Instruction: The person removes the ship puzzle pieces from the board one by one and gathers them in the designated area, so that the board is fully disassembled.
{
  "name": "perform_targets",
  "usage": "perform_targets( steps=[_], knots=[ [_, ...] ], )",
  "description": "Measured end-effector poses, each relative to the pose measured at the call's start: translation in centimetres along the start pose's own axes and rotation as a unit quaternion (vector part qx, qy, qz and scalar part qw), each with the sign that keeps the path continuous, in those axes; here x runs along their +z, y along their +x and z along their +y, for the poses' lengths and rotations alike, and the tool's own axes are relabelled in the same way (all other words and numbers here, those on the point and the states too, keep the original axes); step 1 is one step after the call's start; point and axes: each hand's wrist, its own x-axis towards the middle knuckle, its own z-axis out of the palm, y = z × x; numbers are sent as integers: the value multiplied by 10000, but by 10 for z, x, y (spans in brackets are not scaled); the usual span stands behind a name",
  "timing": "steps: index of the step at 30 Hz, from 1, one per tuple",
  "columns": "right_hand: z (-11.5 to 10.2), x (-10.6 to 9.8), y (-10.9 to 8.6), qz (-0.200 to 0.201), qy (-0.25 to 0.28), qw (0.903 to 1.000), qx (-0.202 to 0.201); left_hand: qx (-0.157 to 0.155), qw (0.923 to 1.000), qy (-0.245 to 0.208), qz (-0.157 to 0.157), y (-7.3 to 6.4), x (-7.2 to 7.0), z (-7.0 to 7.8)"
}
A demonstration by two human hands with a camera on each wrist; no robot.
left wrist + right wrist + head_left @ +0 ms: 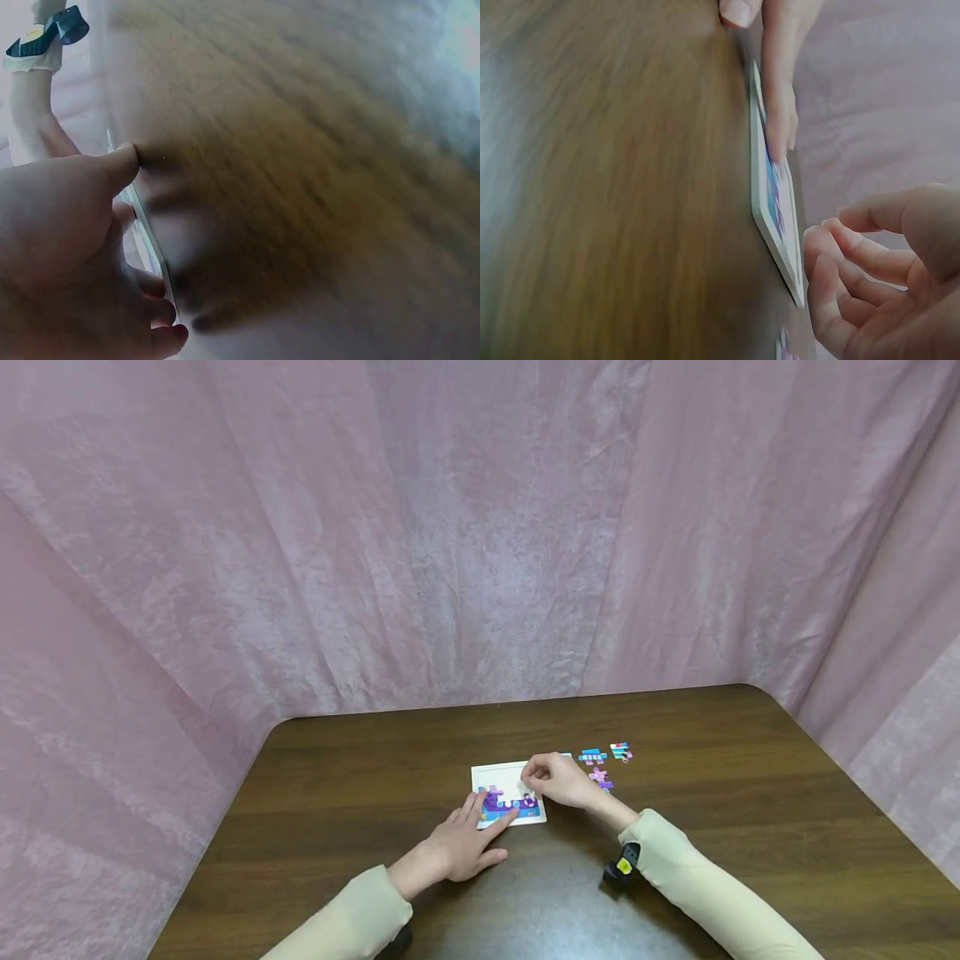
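A white-framed jigsaw puzzle board (508, 774) lies on the table, its lower part filled with purple and blue pieces and its upper part bare white. My left hand (463, 845) rests on its lower left side with fingers spread; in the left wrist view the fingertips (154, 283) lie along the board's edge. Over the board's right side is my right hand (558, 779), thumb and fingertips close together. The right wrist view shows these fingertips (821, 244) beside the board; whether a piece is between them cannot be made out.
Several loose puzzle pieces, including a blue one (592, 757) and a pink-purple one (599, 777), lie right of the board. Another piece (621, 751) is farther right. The brown table (360, 760) meets a pink curtain (480, 568) behind.
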Motion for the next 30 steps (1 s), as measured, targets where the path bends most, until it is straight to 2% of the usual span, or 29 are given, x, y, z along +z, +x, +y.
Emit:
perform_targets(
  steps=[6,11,18,21,26,30],
  knots=[
    [-4,16,10,-267,-177,9993,-203,-35,9998,-183,-35,-1,0,1],
    [-7,23,16,-375,-96,9992,-72,36,9995,-289,-115,-2,-2,-1],
    [-5,27,19,-477,-16,9989,5,314,9995,35,-92,-7,-4,-6],
    [-4,26,20,-489,-111,9987,-42,413,9989,66,-219,-11,-7,-5],
    [-8,25,20,-487,-240,9985,-53,476,9972,-252,-521,-15,-10,-2],
    [-10,27,21,-531,-420,9976,-121,466,9962,-362,-646,-16,-9,0]
  ],
)
